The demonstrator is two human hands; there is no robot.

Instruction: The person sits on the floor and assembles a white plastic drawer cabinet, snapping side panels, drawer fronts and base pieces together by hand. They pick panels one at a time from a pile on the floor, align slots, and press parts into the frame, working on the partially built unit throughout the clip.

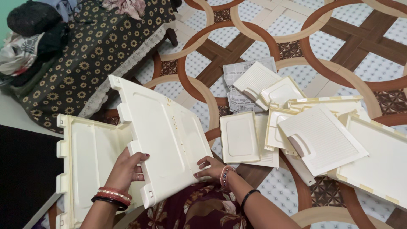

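Note:
A large cream plastic panel [163, 135] is tilted up in front of me, its lower edge meeting a second cream panel [87, 157] that lies flat to the left. My left hand [127, 167] grips the tilted panel's near left edge, thumb on its face. My right hand [210, 167] presses on the panel's near right corner, fingers spread over it. Red and black bangles ring my left wrist; a bead bracelet and a black band sit on my right arm.
Several more cream plastic panels [320, 138] and a small tray-like panel [239, 138] lie piled to the right on a newspaper [237, 76] and patterned tile floor [339, 46]. A bed with dark floral cloth [93, 55] stands upper left.

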